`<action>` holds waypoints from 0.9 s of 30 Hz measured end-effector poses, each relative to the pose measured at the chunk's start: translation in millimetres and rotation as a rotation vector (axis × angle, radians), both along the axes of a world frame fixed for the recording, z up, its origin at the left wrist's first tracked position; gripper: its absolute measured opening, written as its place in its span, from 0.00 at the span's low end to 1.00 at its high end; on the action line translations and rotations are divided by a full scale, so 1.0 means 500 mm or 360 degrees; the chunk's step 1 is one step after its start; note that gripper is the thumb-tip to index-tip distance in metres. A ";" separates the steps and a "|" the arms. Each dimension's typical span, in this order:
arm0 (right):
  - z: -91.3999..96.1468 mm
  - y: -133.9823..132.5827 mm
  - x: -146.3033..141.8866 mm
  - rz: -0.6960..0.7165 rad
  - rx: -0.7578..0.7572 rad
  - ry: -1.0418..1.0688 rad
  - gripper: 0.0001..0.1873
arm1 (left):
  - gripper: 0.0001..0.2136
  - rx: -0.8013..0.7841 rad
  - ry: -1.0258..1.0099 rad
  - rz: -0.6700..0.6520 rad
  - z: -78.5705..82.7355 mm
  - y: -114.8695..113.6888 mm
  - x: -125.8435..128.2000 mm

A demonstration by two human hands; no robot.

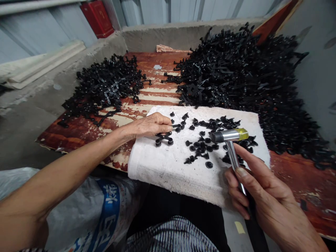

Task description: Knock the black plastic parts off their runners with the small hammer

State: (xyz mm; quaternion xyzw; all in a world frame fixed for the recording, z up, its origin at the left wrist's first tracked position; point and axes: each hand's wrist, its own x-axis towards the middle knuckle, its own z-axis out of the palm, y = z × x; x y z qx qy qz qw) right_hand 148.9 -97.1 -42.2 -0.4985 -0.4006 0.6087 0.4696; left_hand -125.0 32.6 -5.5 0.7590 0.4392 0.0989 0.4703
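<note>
My right hand (pixel 262 185) is closed around the handle of a small mallet (pixel 228 135) with a metal shaft, one black face and one yellow face. The mallet's head is raised over the right part of a white towel (pixel 157 164). At the towel's left side, my left hand (pixel 152 124) pinches a black linked part (pixel 165 137) with round feet at its ends. Its upper portion is hidden by my fingers. Between the hands, many small black round-headed pieces (pixel 201 145) lie scattered on the cloth.
A large heap of black linked parts (pixel 236 77) covers the right back of the worn red-brown board (pixel 147 91). A smaller heap (pixel 105 84) lies at left. Beyond are a concrete ledge (pixel 162 35) and a red box (pixel 97 19). A printed plastic sack (pixel 86 210) sits below left.
</note>
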 end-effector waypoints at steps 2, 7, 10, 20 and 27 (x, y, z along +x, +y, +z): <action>0.000 -0.001 -0.001 0.0000 0.0002 0.0003 0.22 | 0.14 0.0006 -0.0005 0.0003 -0.001 0.000 0.000; -0.002 -0.002 0.002 -0.0005 0.0019 -0.0010 0.22 | 0.13 0.0029 0.0007 -0.0017 -0.001 0.000 -0.001; -0.002 -0.002 0.003 -0.0005 0.0037 -0.0032 0.22 | 0.13 0.0044 0.0016 -0.0027 -0.002 0.000 -0.001; 0.000 -0.005 0.004 -0.0010 -0.0049 -0.0037 0.23 | 0.13 0.0016 0.0038 -0.0022 0.002 0.002 0.002; 0.000 -0.003 0.005 0.0033 -0.0044 -0.0104 0.24 | 0.14 0.0175 0.0099 -0.0099 0.003 0.010 0.005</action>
